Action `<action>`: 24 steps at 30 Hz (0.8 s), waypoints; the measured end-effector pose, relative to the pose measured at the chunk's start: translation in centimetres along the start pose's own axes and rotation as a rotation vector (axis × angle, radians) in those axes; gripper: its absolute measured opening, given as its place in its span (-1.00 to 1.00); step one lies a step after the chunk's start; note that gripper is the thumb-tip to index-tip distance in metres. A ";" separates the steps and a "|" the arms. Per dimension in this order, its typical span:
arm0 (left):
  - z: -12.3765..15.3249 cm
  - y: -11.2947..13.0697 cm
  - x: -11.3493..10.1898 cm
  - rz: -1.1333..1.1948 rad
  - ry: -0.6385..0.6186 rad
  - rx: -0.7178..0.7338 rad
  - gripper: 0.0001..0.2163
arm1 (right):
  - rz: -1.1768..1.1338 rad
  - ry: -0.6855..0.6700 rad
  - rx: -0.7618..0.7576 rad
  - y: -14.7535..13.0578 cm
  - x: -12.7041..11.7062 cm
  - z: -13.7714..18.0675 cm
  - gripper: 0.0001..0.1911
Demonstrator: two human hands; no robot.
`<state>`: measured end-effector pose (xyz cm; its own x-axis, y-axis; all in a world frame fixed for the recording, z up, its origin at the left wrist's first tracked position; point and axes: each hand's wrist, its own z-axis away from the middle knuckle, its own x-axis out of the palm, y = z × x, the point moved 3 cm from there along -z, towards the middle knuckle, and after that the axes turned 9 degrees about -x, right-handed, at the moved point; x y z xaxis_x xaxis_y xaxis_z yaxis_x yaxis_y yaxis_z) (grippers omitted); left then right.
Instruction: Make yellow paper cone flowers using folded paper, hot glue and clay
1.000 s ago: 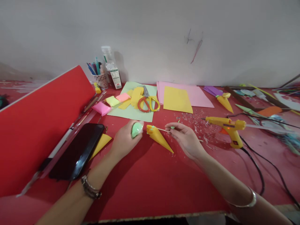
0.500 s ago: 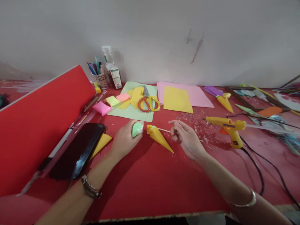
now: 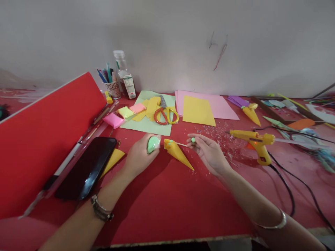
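My left hand (image 3: pixel 140 153) is wrapped round a packet of green clay (image 3: pixel 153 144), whose clear wrapper sticks out toward the middle. Between the thumb and fingers of my right hand (image 3: pixel 208 153) sits a small ball of green clay (image 3: pixel 193 139). A yellow paper cone (image 3: pixel 178 153) lies on the table between both hands, its tip pointing toward me and to the right. Small green dabs show at its wide end. A thin stick (image 3: pixel 181 144) runs from near that end toward my right fingers, which partly hide it.
A glue gun (image 3: pixel 252 141) with a lit red light and trailing cable lies at right. Scissors (image 3: pixel 166 115) rest on paper sheets behind, beside several clay packets (image 3: pixel 113 120). At left are a phone (image 3: pixel 87 167) and a red board (image 3: pixel 52 139). A bottle (image 3: pixel 127 78) stands by the wall.
The fingers of my right hand have shifted, and the green clay ball between them now shows. My left hand and the paper cone have stayed in place.
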<state>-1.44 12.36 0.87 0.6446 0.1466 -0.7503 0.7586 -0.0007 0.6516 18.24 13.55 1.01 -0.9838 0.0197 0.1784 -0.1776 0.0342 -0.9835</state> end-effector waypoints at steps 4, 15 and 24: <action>0.0 -0.1 0.0 -0.011 -0.002 0.000 -0.78 | 0.111 0.016 0.022 0.1 -0.2 0.0 -0.85; 0.0 -0.1 0.0 -0.019 -0.013 -0.010 -0.79 | -0.006 0.001 0.007 0.2 -0.2 -0.1 -0.84; 0.0 -0.1 0.0 -0.016 -0.010 0.003 -0.77 | 0.126 0.050 -0.051 -0.2 -0.3 -0.2 -0.85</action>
<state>-1.51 12.40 0.81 0.6331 0.1371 -0.7618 0.7692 -0.0016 0.6390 18.60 13.72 1.10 -0.9955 0.0764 0.0557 -0.0497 0.0793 -0.9956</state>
